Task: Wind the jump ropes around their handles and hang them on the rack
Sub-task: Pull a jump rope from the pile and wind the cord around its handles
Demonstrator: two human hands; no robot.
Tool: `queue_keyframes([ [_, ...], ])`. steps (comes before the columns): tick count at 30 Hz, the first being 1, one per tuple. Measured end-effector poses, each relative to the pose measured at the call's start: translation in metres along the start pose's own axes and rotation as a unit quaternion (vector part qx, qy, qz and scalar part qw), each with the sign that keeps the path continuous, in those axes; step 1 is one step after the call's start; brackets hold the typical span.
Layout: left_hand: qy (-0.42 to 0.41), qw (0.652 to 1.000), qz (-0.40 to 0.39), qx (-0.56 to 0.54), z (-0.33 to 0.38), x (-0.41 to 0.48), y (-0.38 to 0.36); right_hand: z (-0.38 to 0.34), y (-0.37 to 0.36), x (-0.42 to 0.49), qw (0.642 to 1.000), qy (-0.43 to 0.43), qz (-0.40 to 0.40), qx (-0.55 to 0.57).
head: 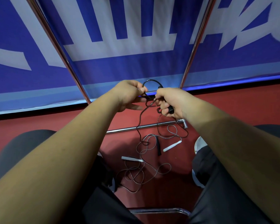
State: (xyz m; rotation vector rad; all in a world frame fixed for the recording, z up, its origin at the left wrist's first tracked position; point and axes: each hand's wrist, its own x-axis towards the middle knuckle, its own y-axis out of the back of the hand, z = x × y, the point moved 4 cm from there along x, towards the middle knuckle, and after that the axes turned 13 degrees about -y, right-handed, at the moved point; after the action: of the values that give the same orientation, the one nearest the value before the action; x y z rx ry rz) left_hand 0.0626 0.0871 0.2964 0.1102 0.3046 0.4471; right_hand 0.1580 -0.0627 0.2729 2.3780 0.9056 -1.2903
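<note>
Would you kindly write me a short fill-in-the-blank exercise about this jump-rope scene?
The right hand grips a ____ handle.
The left hand pinches the black ____.
The white handles lie on the ____ floor.
Missing words: black; rope; red.

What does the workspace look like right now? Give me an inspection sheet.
Surface: red floor.
Job's things: black rope lifted, its free handle on the floor; grey rope and white handles lie loose on the floor; rack ahead.
Clutter: nothing seen.
Hands: left hand pinches the black rope; right hand grips a black handle.
Cables: nothing seen apart from the ropes.
Surroundings: blue banner behind the rack; shoe on the floor.
</note>
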Motion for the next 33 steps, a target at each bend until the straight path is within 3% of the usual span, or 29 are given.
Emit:
queue_keyframes([
  [6,0.057,0.973,0.199,0.098,-0.012,0.013,0.052,0.003,0.013,-0.001,0.995,-0.046,0.088,0.013],
  [9,0.058,0.956,0.256,0.130,-0.018,0.014,0.073,0.001,0.022,-0.001,0.992,-0.036,0.109,0.052],
  [11,0.106,0.943,0.216,0.229,-0.016,0.005,0.071,-0.004,0.026,-0.002,0.992,0.003,0.102,0.078],
  [13,0.127,0.901,0.175,0.376,-0.023,0.005,0.066,-0.009,0.026,-0.003,0.991,0.044,0.075,0.099],
  [16,0.128,0.899,0.124,0.400,-0.038,0.013,0.053,-0.014,0.022,-0.004,0.992,0.076,0.034,0.098],
  [18,0.041,0.924,0.065,0.375,-0.028,0.015,0.031,-0.015,0.018,-0.004,0.993,0.080,0.017,0.088],
  [21,-0.066,0.968,-0.134,0.203,-0.013,0.003,-0.015,-0.016,0.013,-0.003,0.992,0.095,0.001,0.077],
  [23,-0.080,0.957,-0.231,0.156,-0.014,-0.004,-0.032,-0.019,0.011,-0.007,0.990,0.119,-0.002,0.073],
  [25,-0.071,0.938,-0.277,0.196,-0.022,-0.007,-0.036,-0.022,0.012,-0.011,0.987,0.142,0.008,0.074],
  [28,-0.058,0.929,-0.283,0.232,-0.028,-0.009,-0.032,-0.024,0.015,-0.012,0.982,0.164,0.029,0.087],
  [33,-0.029,0.983,-0.175,0.050,-0.005,-0.004,-0.019,-0.026,0.022,-0.007,0.981,0.163,0.101,0.030],
])
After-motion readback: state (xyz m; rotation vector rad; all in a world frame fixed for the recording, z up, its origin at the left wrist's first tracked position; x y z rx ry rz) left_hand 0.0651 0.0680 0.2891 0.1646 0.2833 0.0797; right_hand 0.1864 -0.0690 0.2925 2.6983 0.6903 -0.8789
